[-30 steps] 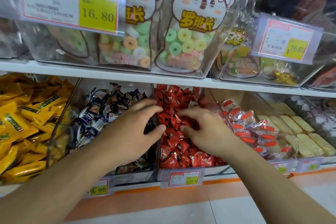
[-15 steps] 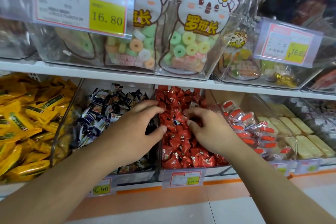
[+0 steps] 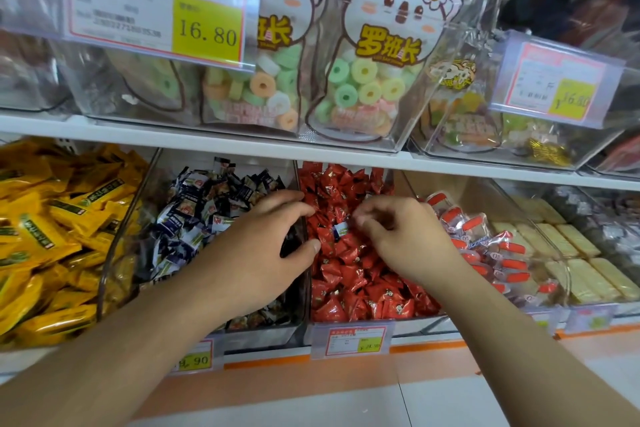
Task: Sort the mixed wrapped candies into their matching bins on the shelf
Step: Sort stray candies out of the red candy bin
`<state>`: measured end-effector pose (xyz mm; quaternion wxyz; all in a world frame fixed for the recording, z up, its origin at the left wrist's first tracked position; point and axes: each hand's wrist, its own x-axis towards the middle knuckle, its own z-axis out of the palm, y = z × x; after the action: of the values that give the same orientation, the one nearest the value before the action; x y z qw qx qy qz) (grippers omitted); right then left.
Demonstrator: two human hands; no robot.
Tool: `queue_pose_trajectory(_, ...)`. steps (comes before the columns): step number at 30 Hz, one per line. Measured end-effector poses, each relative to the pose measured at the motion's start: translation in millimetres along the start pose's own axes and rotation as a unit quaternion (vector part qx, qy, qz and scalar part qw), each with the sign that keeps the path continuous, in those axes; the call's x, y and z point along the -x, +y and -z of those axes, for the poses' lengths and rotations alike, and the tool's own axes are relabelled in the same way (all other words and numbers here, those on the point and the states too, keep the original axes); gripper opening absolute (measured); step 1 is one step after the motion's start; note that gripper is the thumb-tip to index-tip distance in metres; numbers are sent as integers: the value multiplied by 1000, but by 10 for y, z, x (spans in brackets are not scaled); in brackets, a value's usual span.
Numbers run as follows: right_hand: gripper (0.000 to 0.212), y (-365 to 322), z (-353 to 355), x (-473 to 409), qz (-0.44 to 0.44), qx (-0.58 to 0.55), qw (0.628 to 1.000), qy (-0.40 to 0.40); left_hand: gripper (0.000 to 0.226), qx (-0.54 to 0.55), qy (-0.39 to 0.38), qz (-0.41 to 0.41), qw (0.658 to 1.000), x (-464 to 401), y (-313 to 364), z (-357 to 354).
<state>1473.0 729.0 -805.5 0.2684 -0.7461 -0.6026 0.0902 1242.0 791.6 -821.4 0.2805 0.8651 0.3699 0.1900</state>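
**Both hands in the red bin, a stray dark candy between them**

Your left hand (image 3: 263,250) lies nearest you, spread across the wall between two clear bins. Its fingers are straight and apart, holding nothing: the thumb points right over the red candies (image 3: 349,274), the fingertips reach up along the wall's top. Under its palm and to its left sits the dark bin (image 3: 263,333), filled with dark candies (image 3: 204,215) in navy and white wrappers.

Your right hand (image 3: 405,239) hovers just right of the left, over the middle of the red bin (image 3: 408,321). Its fingers are curled together, tips bunched and pointing left. You cannot tell from here whether they pinch anything.

Between the two hands, just left of your right fingertips, a stray candy (image 3: 341,229) with a blue and white wrapper lies on top of the red ones. It is close to the right fingertips; whether they touch it is unclear.

Below the hands, price tags (image 3: 348,340) hang on the bin fronts. Far left of your left hand, yellow packets (image 3: 48,239) are heaped. Right of your right hand lie clear packs with orange-red caps (image 3: 485,246), then pale bars (image 3: 581,274) beyond those.

Above and beyond both hands runs the white shelf (image 3: 207,140), carrying clear boxes of ring-candy bags (image 3: 367,80) and a 16.80 tag (image 3: 204,24).
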Motion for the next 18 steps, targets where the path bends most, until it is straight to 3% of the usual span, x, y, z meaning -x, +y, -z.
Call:
queue_pose_trajectory(6, 13, 0, -162, -70, 13, 25, 999, -39, 55, -3, 4, -1, 1000, 1, 9, -7)
queue_pose_trajectory(13, 3, 38, -246, -146, -11, 78, 997, -5, 54, -4, 4, -1, 1000, 3, 12, -2)
queue_pose_trajectory(18, 21, 53, -346, -195, -2, 93, 996, -12, 53, -5, 3, 2, 1000, 11, 16, -4)
